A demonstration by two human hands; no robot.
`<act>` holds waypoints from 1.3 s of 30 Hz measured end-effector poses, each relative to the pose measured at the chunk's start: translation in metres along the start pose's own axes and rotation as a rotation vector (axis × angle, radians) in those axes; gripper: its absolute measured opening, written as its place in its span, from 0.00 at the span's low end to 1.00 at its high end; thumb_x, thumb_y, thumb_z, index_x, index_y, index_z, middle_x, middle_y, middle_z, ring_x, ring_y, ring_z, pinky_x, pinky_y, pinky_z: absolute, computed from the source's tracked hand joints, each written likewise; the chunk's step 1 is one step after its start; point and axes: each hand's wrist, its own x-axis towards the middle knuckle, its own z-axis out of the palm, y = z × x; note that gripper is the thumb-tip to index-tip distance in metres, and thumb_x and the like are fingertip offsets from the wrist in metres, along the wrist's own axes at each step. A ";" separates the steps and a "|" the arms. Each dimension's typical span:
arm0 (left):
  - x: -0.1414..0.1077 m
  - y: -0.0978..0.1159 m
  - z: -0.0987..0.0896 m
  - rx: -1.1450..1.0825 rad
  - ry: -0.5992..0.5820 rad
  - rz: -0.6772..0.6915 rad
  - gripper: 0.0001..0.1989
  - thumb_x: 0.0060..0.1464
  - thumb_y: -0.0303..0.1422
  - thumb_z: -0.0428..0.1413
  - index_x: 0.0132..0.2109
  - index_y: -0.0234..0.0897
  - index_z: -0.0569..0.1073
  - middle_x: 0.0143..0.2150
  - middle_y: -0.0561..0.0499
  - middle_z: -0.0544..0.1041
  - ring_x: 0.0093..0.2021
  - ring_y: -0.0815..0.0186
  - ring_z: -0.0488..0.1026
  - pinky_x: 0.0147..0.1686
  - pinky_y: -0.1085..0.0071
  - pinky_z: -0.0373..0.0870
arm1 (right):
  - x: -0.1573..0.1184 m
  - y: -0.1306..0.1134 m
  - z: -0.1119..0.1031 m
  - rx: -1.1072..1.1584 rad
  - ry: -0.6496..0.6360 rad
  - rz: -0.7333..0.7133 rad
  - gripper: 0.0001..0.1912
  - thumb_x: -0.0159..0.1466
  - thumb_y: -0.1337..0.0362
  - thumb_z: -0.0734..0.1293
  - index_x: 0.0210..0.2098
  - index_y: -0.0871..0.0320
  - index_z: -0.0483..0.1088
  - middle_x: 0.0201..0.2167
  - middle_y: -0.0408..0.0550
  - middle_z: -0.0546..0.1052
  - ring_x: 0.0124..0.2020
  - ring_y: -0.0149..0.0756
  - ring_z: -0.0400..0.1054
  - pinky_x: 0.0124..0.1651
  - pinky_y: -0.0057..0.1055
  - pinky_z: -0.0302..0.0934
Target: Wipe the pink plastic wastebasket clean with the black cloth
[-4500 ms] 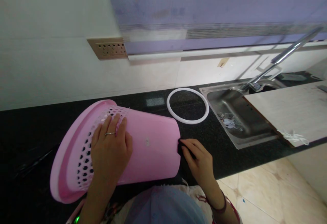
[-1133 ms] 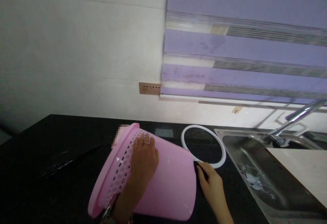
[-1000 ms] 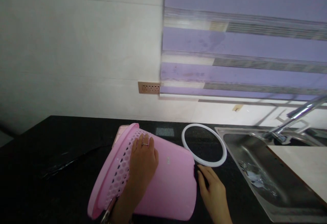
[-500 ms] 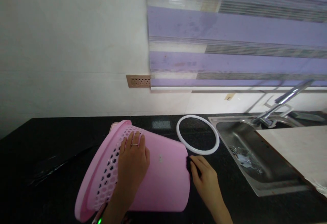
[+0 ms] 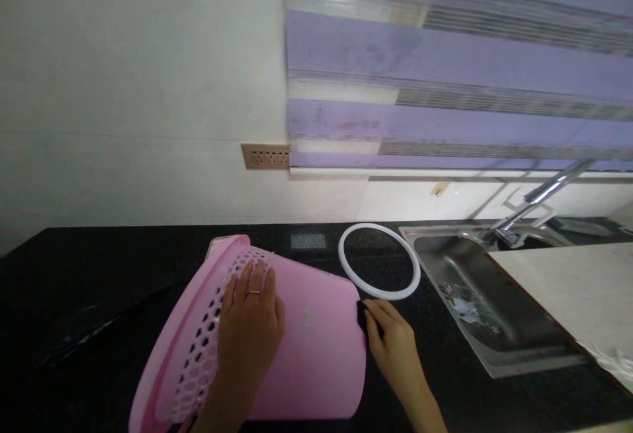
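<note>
The pink basket (image 5: pixel 316 354) lies on its side on the black tabletop (image 5: pixel 440 390). The left hand (image 5: pixel 250 327) is spread flat over its side, by the holes. At the base end, the right hand (image 5: pixel 390 334) pinches a small black thing (image 5: pixel 362 316). Just beyond the basket lies a white ring (image 5: pixel 416 271), between it and the metal sink (image 5: pixel 494 308).

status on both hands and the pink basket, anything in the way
Left hand flat on pink basket, basket on its side. Right hand pinching something black at its base end. White ring lies close by, nothing visibly blocking.
</note>
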 end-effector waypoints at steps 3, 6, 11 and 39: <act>-0.004 -0.002 -0.002 0.009 0.023 0.007 0.18 0.53 0.26 0.45 0.49 0.27 0.71 0.51 0.36 0.72 0.55 0.50 0.64 0.55 0.52 0.59 | 0.005 0.001 0.000 -0.008 -0.052 -0.007 0.16 0.61 0.72 0.54 0.34 0.62 0.74 0.28 0.53 0.76 0.30 0.37 0.72 0.33 0.31 0.68; -0.006 -0.004 -0.005 0.007 0.030 0.019 0.17 0.54 0.26 0.45 0.48 0.28 0.71 0.51 0.37 0.73 0.55 0.50 0.65 0.54 0.53 0.60 | 0.002 -0.001 -0.004 0.030 -0.078 -0.003 0.16 0.61 0.72 0.54 0.35 0.61 0.74 0.30 0.52 0.75 0.30 0.35 0.72 0.33 0.29 0.68; -0.005 -0.005 -0.005 -0.019 0.017 0.032 0.17 0.53 0.26 0.45 0.47 0.28 0.72 0.51 0.37 0.73 0.55 0.51 0.65 0.55 0.53 0.60 | -0.003 -0.003 -0.004 0.021 -0.074 0.007 0.17 0.61 0.72 0.54 0.36 0.60 0.74 0.30 0.51 0.75 0.31 0.34 0.72 0.34 0.28 0.68; -0.013 -0.009 -0.008 -0.037 0.013 0.043 0.18 0.53 0.28 0.45 0.49 0.27 0.70 0.52 0.37 0.72 0.55 0.50 0.64 0.56 0.53 0.59 | -0.010 -0.009 -0.008 0.066 -0.088 0.011 0.17 0.61 0.74 0.54 0.38 0.59 0.73 0.31 0.50 0.74 0.30 0.33 0.71 0.34 0.27 0.67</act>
